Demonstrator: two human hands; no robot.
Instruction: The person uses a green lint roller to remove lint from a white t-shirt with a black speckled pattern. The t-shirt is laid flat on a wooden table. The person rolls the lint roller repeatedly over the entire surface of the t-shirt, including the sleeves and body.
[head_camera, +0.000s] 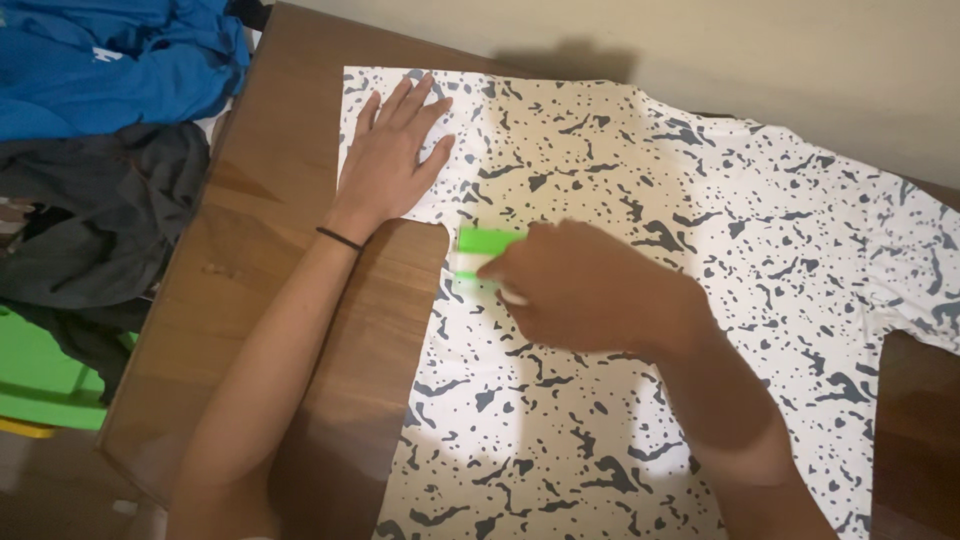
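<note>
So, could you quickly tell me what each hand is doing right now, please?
Left hand: open, flat on the spotted shirt.
Right hand: closed on a green tool.

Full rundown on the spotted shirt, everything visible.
The spotted shirt is white, soft-looking fabric with dark blue-grey splashes, spread flat on the brown wooden table. One sleeve points toward the far left, the other runs off the right edge. The left hand lies flat on the left sleeve. The right hand rests mid-shirt, gripping a green object, blurred.
</note>
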